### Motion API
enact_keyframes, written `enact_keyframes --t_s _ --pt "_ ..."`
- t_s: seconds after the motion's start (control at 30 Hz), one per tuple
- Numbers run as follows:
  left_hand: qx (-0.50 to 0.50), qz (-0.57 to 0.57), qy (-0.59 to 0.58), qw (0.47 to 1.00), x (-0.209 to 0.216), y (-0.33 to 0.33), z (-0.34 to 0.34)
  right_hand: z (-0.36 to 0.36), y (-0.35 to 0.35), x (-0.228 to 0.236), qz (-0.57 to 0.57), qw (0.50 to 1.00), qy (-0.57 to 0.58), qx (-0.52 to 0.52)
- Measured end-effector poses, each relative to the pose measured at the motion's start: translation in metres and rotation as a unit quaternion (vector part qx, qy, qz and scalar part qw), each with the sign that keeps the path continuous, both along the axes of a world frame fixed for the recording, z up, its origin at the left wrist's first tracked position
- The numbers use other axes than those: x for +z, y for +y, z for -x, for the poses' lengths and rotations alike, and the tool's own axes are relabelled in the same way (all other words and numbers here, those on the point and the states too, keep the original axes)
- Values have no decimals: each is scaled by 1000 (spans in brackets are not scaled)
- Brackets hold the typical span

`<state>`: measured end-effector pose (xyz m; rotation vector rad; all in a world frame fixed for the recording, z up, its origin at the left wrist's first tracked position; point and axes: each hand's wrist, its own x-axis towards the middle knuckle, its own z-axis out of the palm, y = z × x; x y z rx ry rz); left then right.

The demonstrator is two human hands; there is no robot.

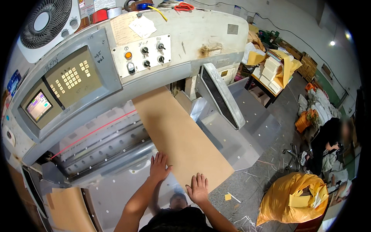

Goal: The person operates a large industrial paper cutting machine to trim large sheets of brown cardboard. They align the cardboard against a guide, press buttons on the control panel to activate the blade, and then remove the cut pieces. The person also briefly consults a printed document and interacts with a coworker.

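Note:
A long brown sheet, paper or card and perhaps a stack of it, lies on the metal table of a large cutting machine. Its far end goes in under the machine's front beam. My left hand rests at the sheet's left edge, fingers stretched out and pointing away from me. At the near edge, my right hand lies with its fingers spread against the sheet. Neither hand grips anything. A red light line crosses the machine bed left of the sheet.
A control panel with screen and keys fills the upper left, beside a fan. A grey side guard stands right of the sheet. Another brown stack lies lower left. A yellow sack and a seated person are at right.

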<state>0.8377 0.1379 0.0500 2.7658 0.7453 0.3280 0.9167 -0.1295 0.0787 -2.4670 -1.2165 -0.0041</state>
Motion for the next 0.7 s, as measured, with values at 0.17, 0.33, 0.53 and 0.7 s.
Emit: enact_keyframes --t_s 0.17,0.33,0.53,0.7 --pt "-2 25 17 1000 6 10 1 2 4 -2 -4 1000 -9 16" --pt "1 15 15 1000 0 13 1 3 -1 0 9 999 17 31" --pt "29 -64 76 995 5 26 -9 -8 19 -6 -18 998 32 43" --pt "131 -12 54 990 23 27 -22 -18 42 -11 -8 998 28 49"
